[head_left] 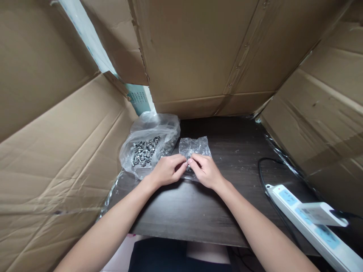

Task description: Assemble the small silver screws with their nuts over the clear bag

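My left hand [169, 169] and my right hand [207, 170] meet over a small clear plastic bag [195, 145], thumbs and forefingers pinched. Between the fingertips shows a tiny bit of shiny metal, a small metal part [187, 161] mostly covered by the fingers; its exact kind cannot be made out. More metal pieces seem to lie on the small bag under the hands. To the left, beside my left hand, a larger clear plastic bag [167, 122] lies open, holding a heap of shiny metal screws [146, 151].
A dark wooden table [187, 211] carries everything. Cardboard walls [198, 49] enclose it at the back and both sides. On the right lies a white power strip [312, 223] with a white plug-in device [317, 213] and a black cable [259, 170].
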### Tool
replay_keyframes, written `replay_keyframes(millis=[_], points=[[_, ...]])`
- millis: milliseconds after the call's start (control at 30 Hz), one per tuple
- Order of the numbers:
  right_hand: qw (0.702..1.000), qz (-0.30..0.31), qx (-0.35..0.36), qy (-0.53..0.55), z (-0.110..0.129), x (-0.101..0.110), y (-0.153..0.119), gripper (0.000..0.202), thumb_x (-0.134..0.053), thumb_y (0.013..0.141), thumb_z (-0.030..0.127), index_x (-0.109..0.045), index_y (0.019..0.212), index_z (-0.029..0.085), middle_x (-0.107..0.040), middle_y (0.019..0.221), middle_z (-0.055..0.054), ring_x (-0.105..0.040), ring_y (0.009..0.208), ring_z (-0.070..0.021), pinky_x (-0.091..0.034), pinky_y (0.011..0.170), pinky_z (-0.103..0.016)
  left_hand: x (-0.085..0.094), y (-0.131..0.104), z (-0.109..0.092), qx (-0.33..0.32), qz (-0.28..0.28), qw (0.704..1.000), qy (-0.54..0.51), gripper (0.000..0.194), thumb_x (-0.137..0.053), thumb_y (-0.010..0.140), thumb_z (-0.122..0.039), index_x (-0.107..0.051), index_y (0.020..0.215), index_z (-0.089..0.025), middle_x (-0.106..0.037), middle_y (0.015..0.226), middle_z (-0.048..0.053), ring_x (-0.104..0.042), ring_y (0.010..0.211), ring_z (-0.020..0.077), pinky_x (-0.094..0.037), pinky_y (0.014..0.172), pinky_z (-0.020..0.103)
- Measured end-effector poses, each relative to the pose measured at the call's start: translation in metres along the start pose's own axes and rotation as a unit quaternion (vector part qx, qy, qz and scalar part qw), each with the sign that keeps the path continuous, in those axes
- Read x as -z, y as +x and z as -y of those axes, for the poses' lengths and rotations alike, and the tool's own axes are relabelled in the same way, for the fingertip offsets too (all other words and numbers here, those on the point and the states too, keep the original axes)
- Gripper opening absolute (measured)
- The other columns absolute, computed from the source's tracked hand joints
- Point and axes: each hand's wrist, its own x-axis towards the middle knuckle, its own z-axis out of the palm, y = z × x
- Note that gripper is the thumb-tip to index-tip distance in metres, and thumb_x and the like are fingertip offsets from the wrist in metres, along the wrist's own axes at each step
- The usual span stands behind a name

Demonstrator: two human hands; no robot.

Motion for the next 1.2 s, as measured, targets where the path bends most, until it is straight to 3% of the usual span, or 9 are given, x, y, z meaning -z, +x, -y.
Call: replay_keyframes(millis=[200,600,867,1067,1200], points=[[1.0,-0.004,-0.006,0.002,0.0018,0.0007,-0.0005,0.018,-0.045,0.096,0.025,-0.045,0.078,0.022,-0.053,0.071,0.001,-0.047,0.064,-0.0149,-0.034,0.063,-0.029,-0.0025,0.0001,-0.0001,0.003,-0.002,1.0,0.004,0.025,-0.047,0.099,-0.024,-0.054,0.076,-0.017,-0.056,0.071,0.0,-0.05,0.064,0.0124,-0.036,0.061,0.025],[1.0,0.0,-0.021,-0.004,-0.0027,-0.0024,0.0006,0.039,-0.04,0.101,0.034,-0.035,0.065,0.022,-0.045,0.059,0.002,-0.04,0.055,-0.0132,-0.028,0.057,-0.029,-0.004,-0.0003,0.0012,0.003,-0.002,1.0,0.004,0.023,-0.044,0.102,-0.027,-0.06,0.088,-0.017,-0.06,0.078,0.002,-0.054,0.069,0.0136,-0.041,0.065,0.025],[1.0,-0.007,0.002,0.002,-0.0003,-0.0012,-0.0004,0.019,-0.043,0.097,0.024,-0.048,0.079,0.022,-0.056,0.073,0.0,-0.05,0.065,-0.0159,-0.036,0.063,-0.028,-0.0018,0.0,0.0001,-0.002,-0.006,1.0,0.009,0.024,-0.044,0.102,-0.027,-0.062,0.089,-0.017,-0.062,0.08,0.003,-0.057,0.071,0.014,-0.042,0.066,0.025],[0.999,-0.007,-0.001,-0.032,-0.0045,-0.0057,0.0014,0.035,-0.041,0.099,0.029,-0.038,0.065,0.022,-0.049,0.061,0.001,-0.041,0.055,-0.0134,-0.028,0.057,-0.028,-0.0034,-0.0007,0.0024,0.013,-0.017,1.0,0.012,0.022,-0.047,0.1,-0.028,-0.063,0.089,-0.017,-0.06,0.075,0.002,-0.054,0.065,0.013,-0.041,0.062,0.025],[0.999,-0.006,-0.012,-0.036,-0.0049,-0.006,0.0007,0.041,-0.04,0.101,0.033,-0.041,0.063,0.021,-0.05,0.057,0.001,-0.043,0.052,-0.0131,-0.028,0.056,-0.028,-0.0038,-0.0012,0.0031,0.019,-0.02,1.0,0.006,0.019,-0.05,0.099,-0.028,-0.064,0.098,-0.017,-0.061,0.074,0.001,-0.054,0.064,0.0129,-0.042,0.062,0.025]])
